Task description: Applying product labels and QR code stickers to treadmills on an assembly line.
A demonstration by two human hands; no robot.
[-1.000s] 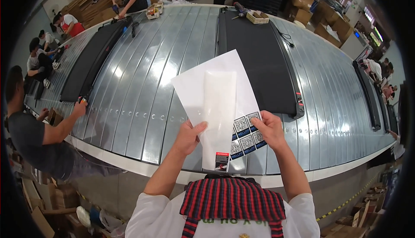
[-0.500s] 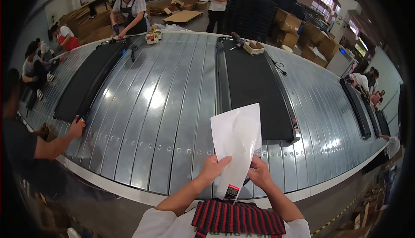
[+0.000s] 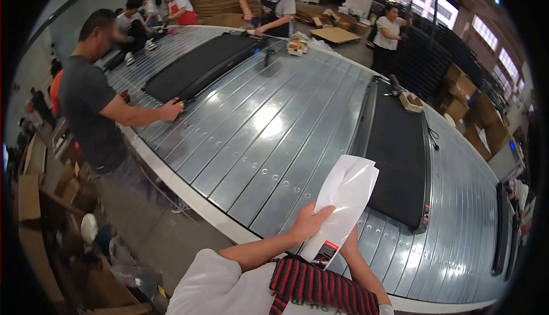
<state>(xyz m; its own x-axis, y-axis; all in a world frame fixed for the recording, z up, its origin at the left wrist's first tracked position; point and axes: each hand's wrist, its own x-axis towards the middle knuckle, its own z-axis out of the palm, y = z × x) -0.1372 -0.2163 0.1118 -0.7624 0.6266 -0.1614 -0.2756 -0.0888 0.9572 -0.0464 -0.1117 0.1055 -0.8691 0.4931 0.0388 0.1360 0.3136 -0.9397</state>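
Warehouse floor, wide ribbed metal conveyor table (image 3: 269, 137) curving across view; stacked cardboard boxes (image 3: 463, 94) at right.

Left hand (image 3: 311, 222) closed on folded white paper sheet (image 3: 345, 203), thumb over front face, fingers wrapped on left edge. Sheet held upright just above near edge of table, small dark-and-red printed label at lower corner. Right hand (image 3: 350, 240) mostly hidden behind lower part of sheet; grip cannot be told.

Flat black treadmill deck (image 3: 400, 155) lying on table just right of sheet, small cardboard tray (image 3: 410, 101) at far end. Second black treadmill deck (image 3: 200, 66) at far left of table; co-worker's hand (image 3: 171, 111) resting on near corner. Further people standing along far edge. Red-and-black striped cloth (image 3: 320, 283) at lower edge, against own chest.
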